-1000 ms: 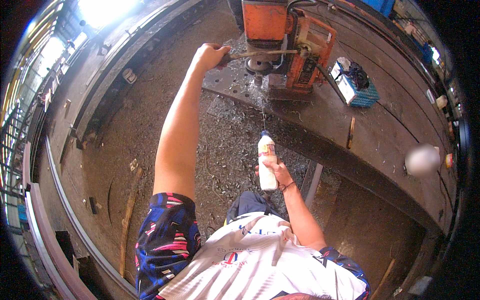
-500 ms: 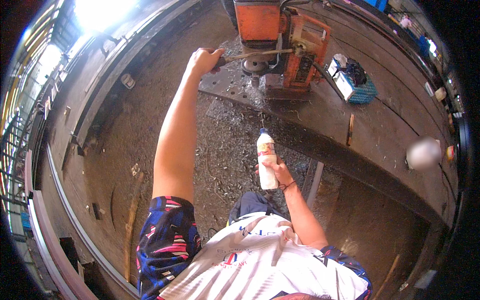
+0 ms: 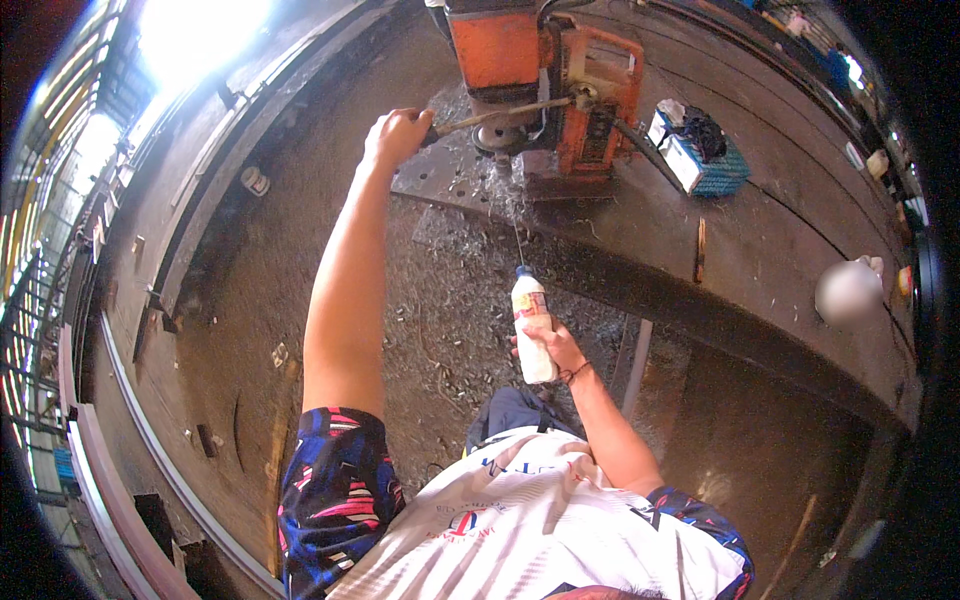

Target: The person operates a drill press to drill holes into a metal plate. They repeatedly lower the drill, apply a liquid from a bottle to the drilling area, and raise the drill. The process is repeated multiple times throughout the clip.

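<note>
With my left arm stretched far forward, my left hand [image 3: 398,136] is closed round the outer end of a long lever [image 3: 505,115]. The lever runs to the side of an orange drilling machine [image 3: 492,52], whose round chuck [image 3: 497,136] stands over a dark steel plate with holes [image 3: 440,180]. My right hand [image 3: 556,345], closer to my body, grips a plastic squeeze bottle [image 3: 532,312] of whitish liquid with a blue cap. A thin stream runs from its nozzle toward the wet spot under the chuck. The tool's tip is hard to make out.
Metal chips [image 3: 455,320] litter the ground below the plate. On the large steel beam [image 3: 640,240] at right lie a blue-and-white box [image 3: 705,160] topped with dark cloth, and a thin brown strip [image 3: 700,250]. A white tub [image 3: 255,181] stands at far left.
My left hand and the lever's end have come down slightly. The right hand keeps its hold on the bottle, and the stream still shows. The whole view has shifted a little.
</note>
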A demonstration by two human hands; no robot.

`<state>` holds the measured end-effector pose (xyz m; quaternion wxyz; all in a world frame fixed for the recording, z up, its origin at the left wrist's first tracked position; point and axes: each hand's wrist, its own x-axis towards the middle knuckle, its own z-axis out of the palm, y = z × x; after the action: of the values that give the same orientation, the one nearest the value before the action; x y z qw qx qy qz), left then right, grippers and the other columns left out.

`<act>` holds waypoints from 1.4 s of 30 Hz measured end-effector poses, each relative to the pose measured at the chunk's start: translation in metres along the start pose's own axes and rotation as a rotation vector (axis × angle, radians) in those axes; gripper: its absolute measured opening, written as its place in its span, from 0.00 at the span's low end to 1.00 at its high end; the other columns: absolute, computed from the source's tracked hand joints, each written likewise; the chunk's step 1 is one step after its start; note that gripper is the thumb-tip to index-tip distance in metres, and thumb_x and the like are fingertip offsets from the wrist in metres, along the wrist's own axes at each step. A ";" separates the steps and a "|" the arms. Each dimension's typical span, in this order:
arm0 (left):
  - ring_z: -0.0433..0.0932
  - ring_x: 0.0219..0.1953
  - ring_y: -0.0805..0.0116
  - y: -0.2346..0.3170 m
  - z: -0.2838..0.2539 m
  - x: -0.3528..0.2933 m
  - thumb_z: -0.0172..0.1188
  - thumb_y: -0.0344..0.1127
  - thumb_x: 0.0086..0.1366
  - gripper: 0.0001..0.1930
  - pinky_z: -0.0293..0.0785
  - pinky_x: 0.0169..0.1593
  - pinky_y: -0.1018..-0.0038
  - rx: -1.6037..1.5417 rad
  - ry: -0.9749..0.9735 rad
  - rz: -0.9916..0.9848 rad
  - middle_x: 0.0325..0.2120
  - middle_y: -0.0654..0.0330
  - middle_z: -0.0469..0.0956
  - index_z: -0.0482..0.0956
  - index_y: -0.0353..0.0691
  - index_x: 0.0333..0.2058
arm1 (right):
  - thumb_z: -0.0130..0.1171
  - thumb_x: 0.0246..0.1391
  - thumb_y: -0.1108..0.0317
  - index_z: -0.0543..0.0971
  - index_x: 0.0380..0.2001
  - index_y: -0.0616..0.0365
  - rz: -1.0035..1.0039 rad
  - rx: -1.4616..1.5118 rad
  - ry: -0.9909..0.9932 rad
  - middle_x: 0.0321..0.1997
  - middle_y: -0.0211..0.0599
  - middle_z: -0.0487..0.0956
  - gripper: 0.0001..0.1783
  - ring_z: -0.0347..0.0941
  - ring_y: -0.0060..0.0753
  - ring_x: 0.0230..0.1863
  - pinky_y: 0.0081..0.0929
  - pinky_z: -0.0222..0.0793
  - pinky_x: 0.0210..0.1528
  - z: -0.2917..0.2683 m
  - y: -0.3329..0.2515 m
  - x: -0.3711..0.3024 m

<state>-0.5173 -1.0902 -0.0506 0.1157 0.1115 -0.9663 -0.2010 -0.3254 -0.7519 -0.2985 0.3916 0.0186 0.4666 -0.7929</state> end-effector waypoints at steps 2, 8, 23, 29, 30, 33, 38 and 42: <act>0.82 0.43 0.49 0.003 0.002 -0.001 0.47 0.57 0.68 0.23 0.75 0.49 0.58 0.063 0.053 0.062 0.34 0.52 0.84 0.85 0.48 0.40 | 0.62 0.55 0.67 0.69 0.55 0.61 -0.014 0.002 0.016 0.38 0.48 0.82 0.25 0.83 0.42 0.33 0.36 0.82 0.33 0.001 -0.003 0.000; 0.82 0.43 0.48 0.013 0.000 0.000 0.44 0.55 0.71 0.22 0.76 0.49 0.56 0.175 0.015 0.159 0.34 0.52 0.84 0.84 0.49 0.41 | 0.63 0.54 0.67 0.70 0.53 0.60 -0.107 -0.036 -0.004 0.38 0.47 0.82 0.24 0.83 0.41 0.33 0.36 0.81 0.33 -0.006 0.007 0.004; 0.84 0.34 0.56 0.021 -0.013 -0.014 0.57 0.75 0.54 0.37 0.78 0.42 0.61 0.180 -0.179 0.153 0.23 0.55 0.83 0.86 0.40 0.31 | 0.62 0.55 0.69 0.72 0.52 0.58 -0.098 -0.006 0.014 0.37 0.46 0.82 0.21 0.83 0.43 0.33 0.37 0.81 0.33 -0.009 0.005 0.001; 0.84 0.35 0.51 0.015 -0.012 -0.012 0.57 0.76 0.53 0.39 0.78 0.41 0.59 0.173 -0.161 0.173 0.25 0.49 0.83 0.86 0.37 0.32 | 0.62 0.54 0.68 0.72 0.52 0.60 -0.066 0.031 -0.011 0.37 0.47 0.82 0.22 0.83 0.43 0.33 0.37 0.81 0.34 -0.011 0.006 0.005; 0.84 0.35 0.50 0.015 -0.012 -0.012 0.57 0.76 0.53 0.40 0.77 0.41 0.59 0.177 -0.148 0.184 0.26 0.48 0.83 0.86 0.36 0.33 | 0.62 0.54 0.68 0.72 0.52 0.60 -0.055 0.036 0.000 0.38 0.48 0.82 0.22 0.83 0.44 0.34 0.37 0.81 0.34 -0.011 0.007 0.005; 0.84 0.36 0.49 0.018 -0.012 -0.014 0.57 0.75 0.53 0.40 0.77 0.41 0.58 0.149 -0.159 0.174 0.28 0.46 0.83 0.86 0.36 0.33 | 0.61 0.54 0.68 0.71 0.53 0.62 -0.059 0.065 -0.024 0.39 0.50 0.82 0.23 0.83 0.45 0.34 0.38 0.82 0.35 -0.010 0.004 0.004; 0.84 0.37 0.49 0.013 -0.010 -0.013 0.58 0.75 0.53 0.41 0.77 0.43 0.58 0.140 -0.131 0.182 0.30 0.46 0.84 0.86 0.35 0.35 | 0.60 0.55 0.69 0.71 0.55 0.62 -0.044 0.041 0.004 0.39 0.51 0.82 0.24 0.83 0.45 0.34 0.38 0.82 0.35 -0.008 0.003 0.003; 0.84 0.41 0.50 0.016 -0.009 -0.013 0.58 0.75 0.53 0.41 0.78 0.45 0.59 0.149 -0.151 0.160 0.33 0.46 0.84 0.86 0.36 0.40 | 0.61 0.54 0.68 0.71 0.54 0.61 -0.043 0.029 -0.001 0.39 0.49 0.82 0.24 0.83 0.44 0.34 0.37 0.82 0.35 -0.010 0.003 0.004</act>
<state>-0.5052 -1.0759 -0.0388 0.0497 0.0267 -0.9904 -0.1266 -0.3291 -0.7474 -0.3080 0.3743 0.0138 0.4550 -0.8079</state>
